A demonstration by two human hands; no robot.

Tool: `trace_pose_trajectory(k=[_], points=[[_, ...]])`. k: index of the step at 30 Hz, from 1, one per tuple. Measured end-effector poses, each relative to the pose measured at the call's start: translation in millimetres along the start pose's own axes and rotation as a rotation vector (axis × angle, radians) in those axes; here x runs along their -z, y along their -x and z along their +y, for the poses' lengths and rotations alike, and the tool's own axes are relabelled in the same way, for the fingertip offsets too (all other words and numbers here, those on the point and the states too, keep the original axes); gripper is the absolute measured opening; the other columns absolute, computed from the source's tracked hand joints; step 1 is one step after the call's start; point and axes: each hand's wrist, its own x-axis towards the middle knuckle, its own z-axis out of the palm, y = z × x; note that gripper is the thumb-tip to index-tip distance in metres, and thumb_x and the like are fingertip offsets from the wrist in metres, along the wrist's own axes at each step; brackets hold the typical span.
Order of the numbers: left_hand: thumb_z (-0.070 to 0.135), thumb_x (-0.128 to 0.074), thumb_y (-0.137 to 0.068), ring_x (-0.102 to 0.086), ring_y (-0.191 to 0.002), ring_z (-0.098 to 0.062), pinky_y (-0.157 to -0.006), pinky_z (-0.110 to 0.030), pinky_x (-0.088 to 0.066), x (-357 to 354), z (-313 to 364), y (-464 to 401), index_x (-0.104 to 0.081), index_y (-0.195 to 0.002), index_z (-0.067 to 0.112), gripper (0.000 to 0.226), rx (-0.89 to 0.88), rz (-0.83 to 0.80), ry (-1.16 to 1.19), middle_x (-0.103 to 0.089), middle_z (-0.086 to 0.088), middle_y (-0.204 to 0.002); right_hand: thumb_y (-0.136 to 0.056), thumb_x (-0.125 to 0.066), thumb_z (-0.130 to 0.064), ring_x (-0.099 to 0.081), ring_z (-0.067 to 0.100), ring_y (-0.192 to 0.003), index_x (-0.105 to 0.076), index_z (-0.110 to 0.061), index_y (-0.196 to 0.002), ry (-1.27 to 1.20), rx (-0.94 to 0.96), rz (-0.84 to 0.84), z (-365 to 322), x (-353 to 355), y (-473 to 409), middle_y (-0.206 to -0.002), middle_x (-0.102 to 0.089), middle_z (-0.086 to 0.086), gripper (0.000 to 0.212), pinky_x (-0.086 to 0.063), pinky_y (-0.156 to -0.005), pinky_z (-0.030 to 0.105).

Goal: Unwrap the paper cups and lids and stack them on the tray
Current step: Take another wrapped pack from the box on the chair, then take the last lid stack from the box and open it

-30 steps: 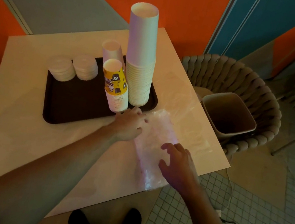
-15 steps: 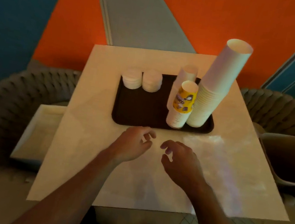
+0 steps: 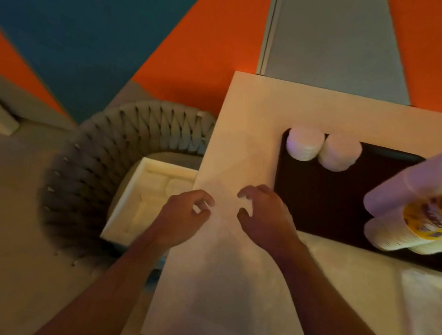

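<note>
The cups (image 3: 420, 227) and lids (image 3: 322, 150) stand stacked on the tray (image 3: 325, 202), as before. Both hands have moved left: the left hand (image 3: 182, 216) now hangs over the table (image 3: 223, 284) edge above a box (image 3: 143, 204), the right hand (image 3: 266, 219) beside the tray. Both are loosely curled, empty. Wrap (image 3: 436, 308) lies at right.

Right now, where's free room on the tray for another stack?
The tray is bare across its middle and near edge, between the two lid stacks at its far left corner and the cup stacks crowding its right end. The table near the hands is bare too.
</note>
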Motion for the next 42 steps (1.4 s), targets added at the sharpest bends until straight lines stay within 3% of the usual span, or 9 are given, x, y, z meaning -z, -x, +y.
trace_pose_trajectory(k=[4, 8, 16, 20, 24, 26, 29, 35, 42], points=[[0.016, -0.064, -0.095, -0.061, -0.084, -0.009, -0.071, -0.018, -0.043, 34, -51, -33, -0.069, -0.110, 0.018, 0.016, 0.092, 0.027, -0.003, -0.069, 0.003, -0.111, -0.091, -0.065, -0.023, -0.049, 0.030, -0.129, -0.052, -0.018, -0.140, 0.015, -0.018, -0.019, -28, -30, -61, -0.146, -0.046, 0.006, 0.051, -0.047, -0.101, 0.040], [0.018, -0.067, -0.094, -0.062, -0.114, -0.022, -0.092, -0.026, -0.044, 53, -101, -70, -0.064, -0.121, 0.013, 0.028, 0.194, 0.047, -0.036, -0.066, -0.004, -0.125, -0.096, -0.062, -0.031, -0.028, 0.030, -0.148, -0.031, -0.012, -0.154, 0.072, -0.047, -0.041, -42, -56, -117, -0.163, -0.025, 0.009, 0.069, -0.036, -0.116, 0.042], [0.035, -0.063, -0.094, -0.052, -0.130, -0.033, -0.100, -0.038, -0.047, 48, -185, -149, -0.032, -0.154, 0.021, 0.068, 0.602, -0.061, -0.028, -0.049, -0.014, -0.146, -0.100, -0.048, -0.050, 0.009, 0.033, -0.156, 0.004, -0.007, -0.161, 0.237, -0.188, -0.056, -53, -95, -208, -0.169, 0.012, 0.011, 0.091, -0.007, -0.125, 0.045], [0.037, -0.063, -0.092, -0.044, -0.137, -0.036, -0.105, -0.040, -0.043, 34, -210, -178, -0.020, -0.159, 0.024, 0.080, 0.635, -0.123, -0.105, -0.038, -0.018, -0.154, -0.101, -0.043, -0.054, 0.013, 0.037, -0.155, 0.012, -0.005, -0.159, 0.276, -0.264, -0.050, -53, -114, -229, -0.168, 0.017, 0.015, 0.093, -0.001, -0.125, 0.048], [0.040, -0.057, -0.097, -0.014, -0.152, -0.041, -0.117, -0.048, -0.028, 22, -222, -195, -0.005, -0.161, 0.026, 0.083, 0.565, -0.172, -0.251, 0.005, -0.019, -0.166, -0.099, -0.044, -0.054, 0.015, 0.038, -0.154, 0.016, -0.003, -0.158, 0.390, -0.289, 0.011, -49, -134, -232, -0.167, 0.019, 0.017, 0.098, 0.001, -0.124, 0.049], [0.043, -0.054, -0.099, -0.002, -0.153, -0.044, -0.119, -0.052, -0.022, 15, -228, -200, 0.001, -0.161, 0.025, 0.084, 0.532, -0.183, -0.300, 0.015, -0.020, -0.165, -0.098, -0.044, -0.055, 0.013, 0.038, -0.155, 0.015, -0.003, -0.158, 0.420, -0.280, 0.053, -47, -137, -230, -0.167, 0.017, 0.017, 0.099, 0.000, -0.125, 0.049], [0.045, -0.053, -0.099, -0.003, -0.151, -0.048, -0.118, -0.054, -0.024, 9, -234, -207, -0.001, -0.161, 0.024, 0.084, 0.515, -0.175, -0.324, 0.016, -0.024, -0.164, -0.097, -0.045, -0.054, 0.011, 0.037, -0.155, 0.012, -0.004, -0.159, 0.444, -0.278, 0.095, -46, -140, -231, -0.168, 0.014, 0.016, 0.098, -0.002, -0.125, 0.048], [0.047, -0.053, -0.098, -0.028, -0.141, -0.055, -0.105, -0.053, -0.043, 2, -237, -221, -0.028, -0.152, 0.026, 0.064, 0.469, -0.117, -0.324, 0.005, -0.024, -0.162, -0.095, -0.049, -0.053, 0.008, 0.036, -0.156, 0.008, -0.005, -0.160, 0.467, -0.283, 0.121, -46, -142, -230, -0.169, 0.011, 0.014, 0.099, -0.004, -0.125, 0.048], [0.046, -0.057, -0.093, -0.036, -0.135, -0.053, -0.105, -0.050, -0.040, 3, -239, -235, -0.024, -0.154, 0.030, 0.072, 0.497, -0.152, -0.319, -0.008, -0.029, -0.158, -0.093, -0.050, -0.056, 0.006, 0.035, -0.156, 0.007, -0.006, -0.160, 0.497, -0.284, 0.139, -45, -144, -231, -0.170, 0.008, 0.014, 0.101, -0.008, -0.125, 0.049]])
